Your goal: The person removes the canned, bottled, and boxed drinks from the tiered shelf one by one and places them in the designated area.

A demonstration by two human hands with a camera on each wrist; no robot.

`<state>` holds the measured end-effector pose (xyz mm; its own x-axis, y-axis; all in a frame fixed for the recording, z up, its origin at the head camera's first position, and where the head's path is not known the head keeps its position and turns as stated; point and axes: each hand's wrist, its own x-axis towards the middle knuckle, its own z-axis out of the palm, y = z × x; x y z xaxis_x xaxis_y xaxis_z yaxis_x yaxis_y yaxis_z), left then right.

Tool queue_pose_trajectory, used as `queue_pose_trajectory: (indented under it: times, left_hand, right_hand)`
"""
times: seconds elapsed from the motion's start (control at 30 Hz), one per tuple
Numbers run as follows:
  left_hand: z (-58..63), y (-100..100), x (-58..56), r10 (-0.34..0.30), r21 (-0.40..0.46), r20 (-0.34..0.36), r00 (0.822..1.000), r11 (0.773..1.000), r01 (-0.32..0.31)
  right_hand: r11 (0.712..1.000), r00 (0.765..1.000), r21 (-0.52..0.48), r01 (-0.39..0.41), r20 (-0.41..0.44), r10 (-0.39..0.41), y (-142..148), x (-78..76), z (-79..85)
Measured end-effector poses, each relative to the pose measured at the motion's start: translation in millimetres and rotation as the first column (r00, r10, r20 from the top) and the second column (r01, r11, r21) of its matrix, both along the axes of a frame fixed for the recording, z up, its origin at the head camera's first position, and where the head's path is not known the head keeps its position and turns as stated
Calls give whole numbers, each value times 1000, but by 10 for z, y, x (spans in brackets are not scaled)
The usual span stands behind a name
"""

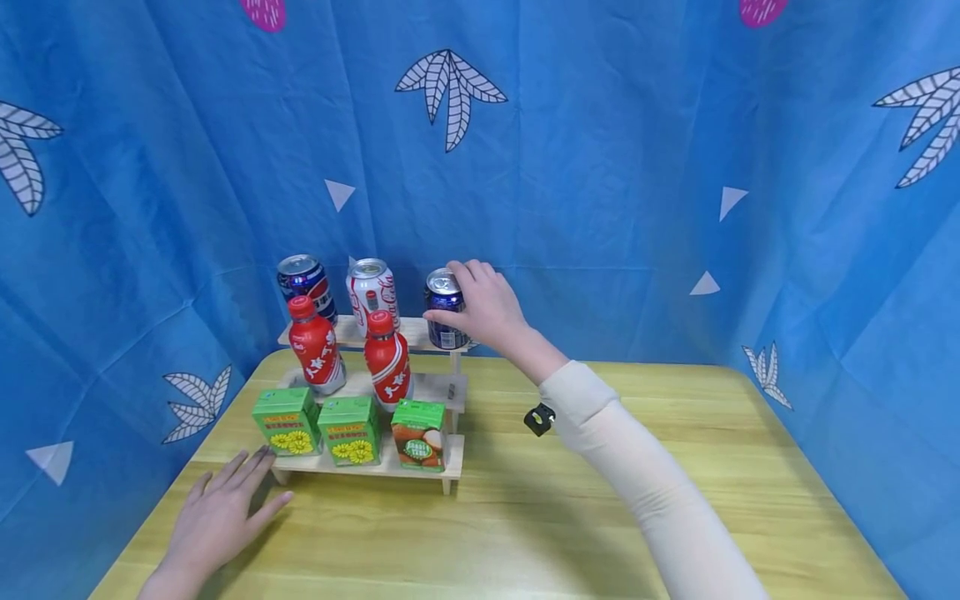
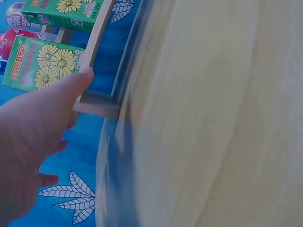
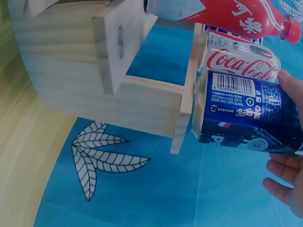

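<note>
Looking from the head, we see the right hand (image 1: 487, 307) holding the blue can (image 1: 447, 336), lid upward, at the top tier's (image 1: 414, 332) right end; we judge the arranging nearly done (perhaps one place on the middle tier (image 1: 433, 386) is left). At left wrist, the left hand (image 2: 33, 130) lies open, thumb spread, near the shelf (image 2: 98, 105). At right wrist, the can's long axis stands square to its tier.

Rack (image 1: 447, 487) is stood on table (image 1: 600, 517), curtain (image 1: 615, 167) behind. Two cans (image 1: 372, 289) are set left and centre on top tier (image 1: 412, 335) — third can (image 1: 444, 330) at its right end. Before these, two bottles (image 1: 317, 346) are placed on middle tier (image 1: 435, 387); foremost, three cartons (image 1: 351, 429) on bottom tier (image 1: 337, 470).
</note>
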<state>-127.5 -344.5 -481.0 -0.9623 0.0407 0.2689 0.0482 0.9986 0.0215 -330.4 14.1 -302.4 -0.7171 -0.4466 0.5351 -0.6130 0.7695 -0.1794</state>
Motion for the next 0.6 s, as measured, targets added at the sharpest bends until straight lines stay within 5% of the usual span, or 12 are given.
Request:
queue_pose_trajectory:
  times: [0.6]
  left_hand:
    - [17,24,9,21,16,53,998,1000,-21]
  right_hand:
    - [1000,999,-6,1,-47,-1,511,143,-10]
